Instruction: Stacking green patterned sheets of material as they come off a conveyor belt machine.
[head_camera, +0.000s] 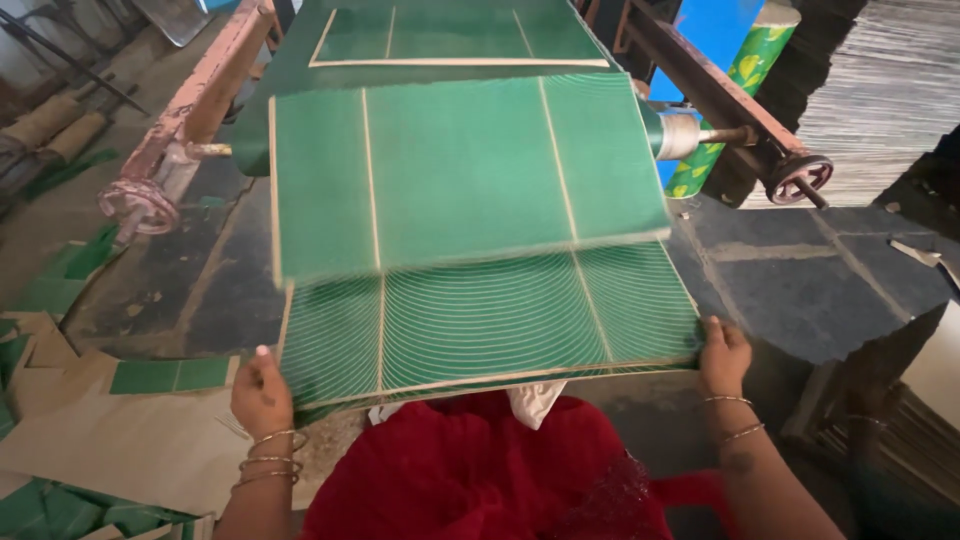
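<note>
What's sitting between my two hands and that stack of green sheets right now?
Nothing visible. The left hand and the right hand each already grip a near corner of the green sheet stack. A loose green sheet lies over its far part, away from both hands.

- The falling green sheet (460, 170) was smeared by motion, its near edge soft.
- That sheet covered the far part of the stack (490, 325) below.
- The stack hid the fingers of the left hand (262, 392) and right hand (724, 358).
- The frame's bottom edge cut off both forearms and the red cloth (480, 480).
- The top edge cropped the far sheet (455, 35).
</note>
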